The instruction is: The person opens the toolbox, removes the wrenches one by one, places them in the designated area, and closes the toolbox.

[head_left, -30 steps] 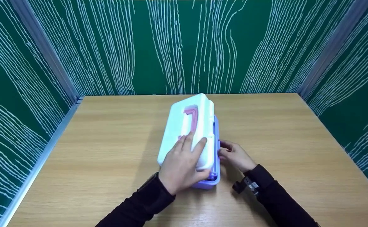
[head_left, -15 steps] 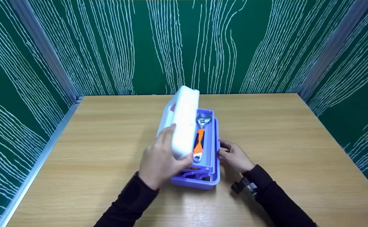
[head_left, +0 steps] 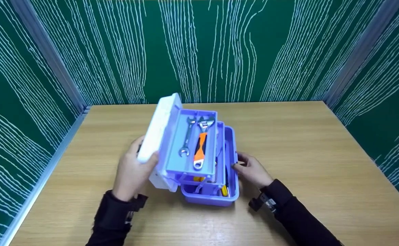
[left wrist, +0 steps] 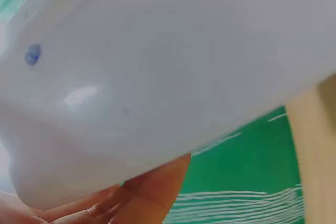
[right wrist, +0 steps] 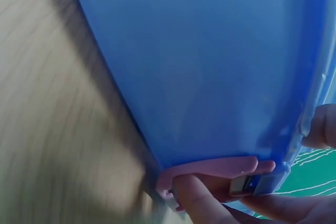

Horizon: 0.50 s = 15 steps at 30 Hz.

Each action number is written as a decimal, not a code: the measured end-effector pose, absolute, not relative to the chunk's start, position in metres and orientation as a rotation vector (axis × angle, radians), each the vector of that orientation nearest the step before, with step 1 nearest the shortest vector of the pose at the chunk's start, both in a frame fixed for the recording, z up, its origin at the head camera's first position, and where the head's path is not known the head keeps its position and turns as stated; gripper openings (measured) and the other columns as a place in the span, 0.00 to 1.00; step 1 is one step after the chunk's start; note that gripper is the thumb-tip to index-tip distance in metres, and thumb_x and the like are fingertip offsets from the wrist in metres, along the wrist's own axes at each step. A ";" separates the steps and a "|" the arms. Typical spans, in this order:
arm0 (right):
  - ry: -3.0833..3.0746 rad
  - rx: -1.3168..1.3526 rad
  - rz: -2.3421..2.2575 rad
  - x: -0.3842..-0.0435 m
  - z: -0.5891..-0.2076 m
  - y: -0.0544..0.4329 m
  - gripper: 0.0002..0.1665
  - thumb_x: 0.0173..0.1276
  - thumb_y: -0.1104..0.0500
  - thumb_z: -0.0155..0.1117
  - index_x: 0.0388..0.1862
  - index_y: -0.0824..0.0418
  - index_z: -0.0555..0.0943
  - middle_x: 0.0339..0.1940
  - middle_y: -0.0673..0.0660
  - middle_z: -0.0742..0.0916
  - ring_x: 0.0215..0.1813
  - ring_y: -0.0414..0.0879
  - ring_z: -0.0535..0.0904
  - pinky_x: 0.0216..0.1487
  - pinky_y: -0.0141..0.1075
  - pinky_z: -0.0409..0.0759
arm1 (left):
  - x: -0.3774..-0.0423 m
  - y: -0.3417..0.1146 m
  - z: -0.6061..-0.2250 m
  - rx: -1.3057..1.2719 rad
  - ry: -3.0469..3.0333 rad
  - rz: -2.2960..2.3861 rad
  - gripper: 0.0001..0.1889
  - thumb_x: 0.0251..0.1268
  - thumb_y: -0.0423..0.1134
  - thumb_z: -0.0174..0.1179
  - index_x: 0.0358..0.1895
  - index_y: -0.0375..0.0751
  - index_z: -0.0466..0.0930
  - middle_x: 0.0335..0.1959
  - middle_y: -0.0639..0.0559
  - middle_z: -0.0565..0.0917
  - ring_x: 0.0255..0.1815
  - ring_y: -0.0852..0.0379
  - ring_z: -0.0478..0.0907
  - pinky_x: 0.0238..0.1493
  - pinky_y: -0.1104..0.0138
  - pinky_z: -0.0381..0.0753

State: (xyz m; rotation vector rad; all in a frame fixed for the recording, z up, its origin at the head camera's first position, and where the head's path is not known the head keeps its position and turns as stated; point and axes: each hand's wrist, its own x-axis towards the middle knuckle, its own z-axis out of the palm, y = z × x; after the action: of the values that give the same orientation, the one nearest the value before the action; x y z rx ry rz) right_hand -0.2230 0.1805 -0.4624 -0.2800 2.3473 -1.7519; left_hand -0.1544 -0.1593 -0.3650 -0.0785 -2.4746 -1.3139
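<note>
A light-brown, wood-grained tabletop (head_left: 288,136) is bounded by a dark-green back wall (head_left: 206,51), left wall (head_left: 8,119) and right wall (head_left: 387,116), all bearing wavy white lines, with straight grey posts (head_left: 47,51) at both rear corners and whitish glare (head_left: 213,223) near the front.

The lid (head_left: 158,128) is white, the toolbox (head_left: 208,200) purple, its latch (right wrist: 210,168) pink; the adjustable wrench (head_left: 201,145) is silver, orange and black, the sleeves (head_left: 112,216) black, the table (head_left: 83,177) wood-grained tan, the wall (head_left: 204,44) green with wavy white lines
</note>
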 end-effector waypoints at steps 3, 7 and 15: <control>2.349 -0.290 -1.749 -0.223 -0.463 0.180 0.34 0.68 0.65 0.57 0.71 0.76 0.62 0.63 0.75 0.75 0.55 0.58 0.81 0.47 0.32 0.84 | -0.155 -0.173 -0.367 0.001 -2.501 -1.440 0.31 0.65 0.45 0.60 0.69 0.36 0.66 0.57 0.31 0.80 0.49 0.40 0.83 0.43 0.55 0.87; 2.360 -0.313 -1.741 -0.224 -0.464 0.180 0.34 0.68 0.66 0.56 0.70 0.77 0.62 0.64 0.76 0.74 0.56 0.60 0.80 0.47 0.32 0.84 | -0.158 -0.190 -0.370 0.110 -2.523 -1.604 0.28 0.69 0.44 0.56 0.68 0.35 0.66 0.59 0.31 0.79 0.54 0.43 0.82 0.49 0.59 0.85; 2.377 -0.278 -1.729 -0.224 -0.466 0.179 0.34 0.68 0.66 0.57 0.71 0.76 0.62 0.64 0.75 0.75 0.56 0.61 0.80 0.49 0.35 0.84 | -0.172 -0.219 -0.390 0.295 -2.439 -1.940 0.22 0.73 0.47 0.52 0.59 0.32 0.67 0.43 0.40 0.82 0.32 0.59 0.82 0.33 0.67 0.85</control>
State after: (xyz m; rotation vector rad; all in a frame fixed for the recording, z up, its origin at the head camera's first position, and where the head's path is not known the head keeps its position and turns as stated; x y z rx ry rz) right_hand -0.2242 0.1787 -0.4657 -0.2775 2.3767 -1.7291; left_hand -0.1717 -0.2190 -0.3896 0.2955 -2.4386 -1.9400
